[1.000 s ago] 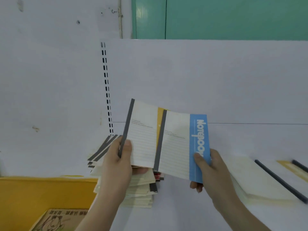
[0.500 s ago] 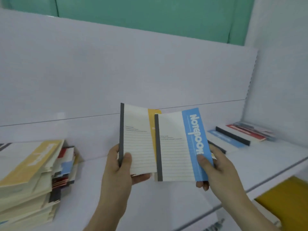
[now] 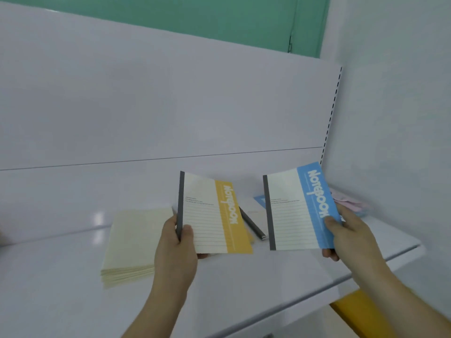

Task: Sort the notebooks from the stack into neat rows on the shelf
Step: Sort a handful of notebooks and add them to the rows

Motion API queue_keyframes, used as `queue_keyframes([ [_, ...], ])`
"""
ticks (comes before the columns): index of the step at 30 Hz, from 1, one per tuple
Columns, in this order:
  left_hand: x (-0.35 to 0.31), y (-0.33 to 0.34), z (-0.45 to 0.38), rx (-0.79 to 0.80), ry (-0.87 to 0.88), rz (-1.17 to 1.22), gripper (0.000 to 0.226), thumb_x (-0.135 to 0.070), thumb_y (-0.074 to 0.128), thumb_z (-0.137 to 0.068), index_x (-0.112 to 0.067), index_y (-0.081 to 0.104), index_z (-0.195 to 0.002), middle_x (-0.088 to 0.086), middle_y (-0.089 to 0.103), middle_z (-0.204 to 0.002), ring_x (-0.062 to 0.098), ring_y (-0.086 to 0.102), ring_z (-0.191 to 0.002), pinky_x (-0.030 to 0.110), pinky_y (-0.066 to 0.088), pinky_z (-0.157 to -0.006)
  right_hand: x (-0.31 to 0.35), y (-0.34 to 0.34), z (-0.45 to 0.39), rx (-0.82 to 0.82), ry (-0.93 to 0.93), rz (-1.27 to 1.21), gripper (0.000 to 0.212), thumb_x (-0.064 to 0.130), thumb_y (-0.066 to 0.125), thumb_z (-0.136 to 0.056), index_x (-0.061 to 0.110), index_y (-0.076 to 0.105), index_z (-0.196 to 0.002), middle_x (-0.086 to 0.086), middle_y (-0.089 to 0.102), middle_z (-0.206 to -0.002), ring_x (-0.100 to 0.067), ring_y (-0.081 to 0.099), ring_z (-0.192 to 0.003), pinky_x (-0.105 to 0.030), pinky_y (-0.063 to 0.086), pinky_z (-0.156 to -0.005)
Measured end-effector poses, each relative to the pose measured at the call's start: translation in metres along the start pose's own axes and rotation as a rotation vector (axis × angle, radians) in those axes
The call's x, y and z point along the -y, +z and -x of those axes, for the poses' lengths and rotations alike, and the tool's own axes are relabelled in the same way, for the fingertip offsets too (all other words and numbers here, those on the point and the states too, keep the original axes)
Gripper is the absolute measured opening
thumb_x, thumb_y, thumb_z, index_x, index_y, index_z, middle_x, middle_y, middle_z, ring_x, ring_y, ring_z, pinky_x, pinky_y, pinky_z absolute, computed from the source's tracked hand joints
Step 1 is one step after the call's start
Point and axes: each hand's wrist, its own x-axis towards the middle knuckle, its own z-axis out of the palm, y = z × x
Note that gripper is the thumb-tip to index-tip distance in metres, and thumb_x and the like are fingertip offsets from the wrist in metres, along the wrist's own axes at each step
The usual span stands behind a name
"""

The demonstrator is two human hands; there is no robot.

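My left hand [image 3: 177, 247] grips a cream notebook with a yellow band [image 3: 212, 213] by its grey spine, held upright above the white shelf [image 3: 61, 276]. My right hand [image 3: 346, 237] pinches a cream notebook with a blue band [image 3: 300, 208] at its lower right corner. The two notebooks are held apart, side by side. Behind the yellow one, a cream pile of notebooks [image 3: 131, 242] lies flat on the shelf. Another flat notebook with a dark spine [image 3: 252, 224] shows between the two held ones.
Pink and pale blue notebooks [image 3: 349, 203] lie in the shelf's far right corner against the white side wall. The white back panel rises behind. A slotted upright [image 3: 333, 111] runs down the corner. A yellow surface [image 3: 358, 311] shows below the shelf's front edge.
The view has swung right along the shelf; the mixed stack on the left has left the frame. My hands have spread, so the two notebooks no longer overlap.
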Motion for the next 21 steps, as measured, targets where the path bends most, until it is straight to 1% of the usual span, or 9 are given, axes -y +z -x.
queue_keyframes([
  [2, -0.001, 0.016, -0.006, -0.018, 0.004, -0.035, 0.03, -0.011, 0.039, -0.106, -0.024, 0.05, -0.131, -0.012, 0.065, -0.105, 0.011, 0.065, -0.091, 0.018, 0.053, -0.053, -0.011, -0.002, -0.03, 0.036, 0.009, 0.037, 0.028, 0.014, 0.044, -0.1, 0.031, 0.059, -0.116, -0.013, 0.065, -0.072, -0.021, 0.055, -0.041, -0.031, 0.041, -0.045],
  [6, 0.004, 0.039, -0.02, -0.019, 0.014, -0.146, 0.048, -0.01, 0.039, -0.106, -0.023, 0.031, -0.152, 0.0, 0.061, -0.121, 0.031, 0.068, -0.093, 0.008, 0.046, -0.044, -0.028, 0.013, -0.081, 0.164, 0.024, 0.09, 0.028, 0.013, 0.045, -0.099, 0.027, 0.06, -0.118, -0.011, 0.064, -0.079, -0.023, 0.054, -0.041, -0.029, 0.039, -0.045],
  [9, 0.015, 0.052, -0.031, 0.0, -0.004, -0.223, 0.052, -0.011, 0.04, -0.106, -0.028, 0.028, -0.153, -0.002, 0.057, -0.124, 0.031, 0.066, -0.096, 0.008, 0.046, -0.043, -0.034, 0.033, -0.108, 0.245, 0.026, 0.146, 0.027, 0.014, 0.044, -0.099, 0.026, 0.058, -0.119, -0.009, 0.063, -0.081, -0.022, 0.055, -0.04, -0.028, 0.038, -0.043],
  [11, 0.021, 0.058, -0.037, 0.002, -0.013, -0.296, 0.049, -0.011, 0.04, -0.105, -0.035, 0.033, -0.147, -0.011, 0.058, -0.113, 0.02, 0.064, -0.09, 0.011, 0.05, -0.049, -0.04, 0.045, -0.123, 0.3, 0.007, 0.211, 0.024, 0.015, 0.043, -0.099, 0.025, 0.058, -0.116, -0.009, 0.064, -0.079, -0.021, 0.057, -0.041, -0.027, 0.039, -0.043],
  [13, 0.027, 0.061, -0.042, 0.007, -0.004, -0.449, 0.043, -0.011, 0.041, -0.104, -0.034, 0.037, -0.14, -0.011, 0.061, -0.101, 0.016, 0.06, -0.08, 0.026, 0.055, -0.067, -0.05, 0.054, -0.137, 0.322, -0.061, 0.391, 0.019, 0.019, 0.045, -0.098, 0.023, 0.058, -0.11, -0.009, 0.065, -0.082, -0.022, 0.061, -0.048, -0.024, 0.041, -0.044],
  [15, 0.032, 0.063, -0.044, 0.008, 0.024, -0.672, 0.044, -0.013, 0.043, -0.102, -0.026, 0.035, -0.144, -0.001, 0.064, -0.096, 0.023, 0.058, -0.077, 0.033, 0.044, -0.072, -0.06, 0.061, -0.151, 0.303, -0.198, 0.698, 0.017, 0.027, 0.046, -0.098, 0.018, 0.057, -0.107, -0.008, 0.066, -0.089, -0.025, 0.064, -0.066, -0.025, 0.041, -0.055],
  [18, 0.028, 0.073, -0.04, 0.008, 0.06, -1.048, 0.043, -0.021, 0.04, -0.103, -0.023, 0.035, -0.145, 0.003, 0.056, -0.124, 0.027, 0.062, -0.103, 0.034, 0.044, -0.079, -0.069, 0.066, -0.162, 0.262, -0.336, 0.953, 0.025, 0.039, 0.045, -0.097, 0.016, 0.053, -0.104, -0.007, 0.065, -0.092, -0.027, 0.055, -0.076, -0.031, 0.035, -0.062],
  [19, 0.027, 0.077, -0.039, -0.001, 0.062, -1.166, 0.038, -0.022, 0.039, -0.104, -0.024, 0.039, -0.141, 0.001, 0.053, -0.123, 0.027, 0.063, -0.104, 0.034, 0.044, -0.079, -0.07, 0.067, -0.164, 0.255, -0.376, 0.989, 0.026, 0.041, 0.044, -0.097, 0.017, 0.052, -0.105, -0.005, 0.063, -0.089, -0.025, 0.053, -0.075, -0.031, 0.035, -0.062],
  [21, 0.022, 0.088, -0.036, -0.035, 0.036, -1.333, 0.027, -0.021, 0.037, -0.103, -0.025, 0.045, -0.128, -0.001, 0.047, -0.109, 0.027, 0.064, -0.092, 0.033, 0.043, -0.069, -0.072, 0.068, -0.167, 0.249, -0.474, 1.043, 0.026, 0.042, 0.041, -0.098, 0.019, 0.052, -0.105, 0.0, 0.053, -0.081, -0.022, 0.052, -0.073, -0.03, 0.035, -0.06],
])
